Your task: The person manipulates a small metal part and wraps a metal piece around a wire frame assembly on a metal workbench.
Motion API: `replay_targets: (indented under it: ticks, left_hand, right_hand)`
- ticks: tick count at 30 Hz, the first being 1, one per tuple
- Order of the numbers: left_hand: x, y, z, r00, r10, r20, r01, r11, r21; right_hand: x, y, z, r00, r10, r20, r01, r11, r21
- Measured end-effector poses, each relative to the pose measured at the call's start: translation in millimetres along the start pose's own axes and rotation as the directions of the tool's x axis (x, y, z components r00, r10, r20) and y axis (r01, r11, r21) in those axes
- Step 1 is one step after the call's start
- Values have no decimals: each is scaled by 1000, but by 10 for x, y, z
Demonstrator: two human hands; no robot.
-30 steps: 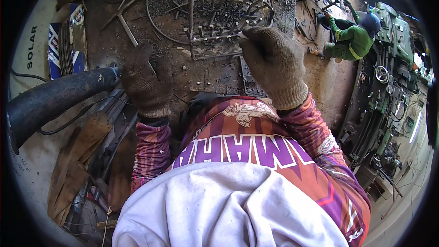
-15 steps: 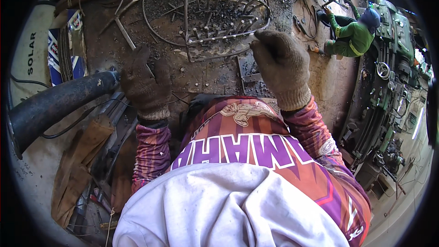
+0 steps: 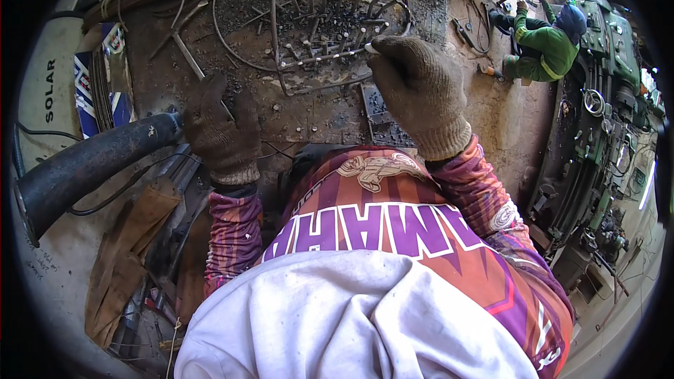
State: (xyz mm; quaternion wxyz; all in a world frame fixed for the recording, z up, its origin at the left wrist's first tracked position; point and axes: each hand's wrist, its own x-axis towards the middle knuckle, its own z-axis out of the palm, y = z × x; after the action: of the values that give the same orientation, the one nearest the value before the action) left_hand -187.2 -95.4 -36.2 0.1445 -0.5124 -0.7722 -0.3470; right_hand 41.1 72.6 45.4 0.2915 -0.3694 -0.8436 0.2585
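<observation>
A frame of bent metal rods with several short pegs lies on the dark work surface ahead of me. My right hand, in a brown knitted glove, is closed at the frame's near right side. Its fingertips pinch a small pale stub; most of it is hidden, so I cannot make out its kind. My left hand, gloved alike, is closed left of the frame, around the near end of a thin metal bar. The bar slants away toward some loose rods.
A thick dark pipe juts in from the left. Beside it stands a blue-and-white box of thin rods. Metal crumbs litter the work surface. At the right, a person in green crouches by a green lathe.
My right hand has moved slightly left and away from me, with the pale stub now showing at its fingertips. My left hand has barely moved. The view has shifted slightly.
</observation>
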Motion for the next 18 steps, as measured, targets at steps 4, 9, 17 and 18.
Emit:
replay_targets:
  ticks: [4,9,17,18]
  left_hand:
    - [7,-3,-9,1000,18,5,-18,1000,8]
    - [-18,-1,8,1000,-12,-2,12,1000,4]
    - [-10,-10,18,998,-57,30,57,998,0]
    - [-11,-8,18,999,-43,19,43,999,9]
  right_hand:
    - [-3,3,-11,1000,1,14,-1,1000,4]
    - [-49,14,-98,992,-38,122,48,996,-81]
    - [12,-2,-39,998,52,19,-52,998,47]
    - [13,-1,-34,998,53,19,-54,997,48]
